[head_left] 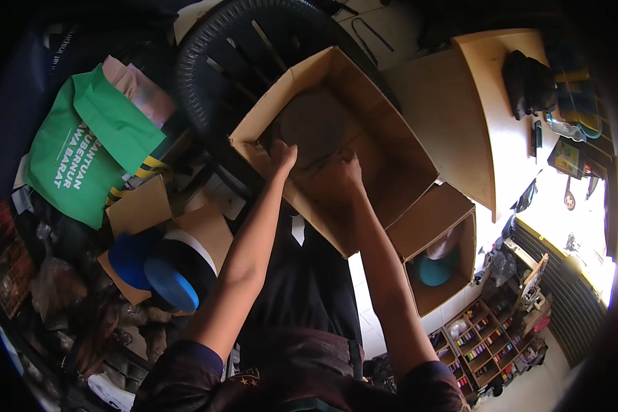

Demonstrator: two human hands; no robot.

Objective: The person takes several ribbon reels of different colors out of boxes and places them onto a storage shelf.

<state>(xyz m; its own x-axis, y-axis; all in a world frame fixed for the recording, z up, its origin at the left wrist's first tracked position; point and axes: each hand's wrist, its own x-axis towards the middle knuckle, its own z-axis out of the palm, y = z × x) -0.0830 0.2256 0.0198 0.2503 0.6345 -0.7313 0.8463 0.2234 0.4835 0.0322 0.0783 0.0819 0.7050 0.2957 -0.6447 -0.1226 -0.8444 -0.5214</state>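
Observation:
A large open cardboard box (398, 154) rests on a black plastic chair (202, 82) in front of me. Both my arms reach down into it. A dark brown, rounded cap (312, 122) is inside the box, between my hands. My left hand (282, 156) is closed on the cap's near left edge. At its near right edge, my right hand (349, 169) pinches it with curled fingers. Shadow hides part of the cap's lower edge and the box bottom beneath it.
At left an open carton holds blue caps (173, 283), below a green bag (82, 154). Another carton with a teal cap (438, 270) stands close at right. A wooden table (446, 113) lies beyond it, and a rack of thread spools (484, 340) at lower right.

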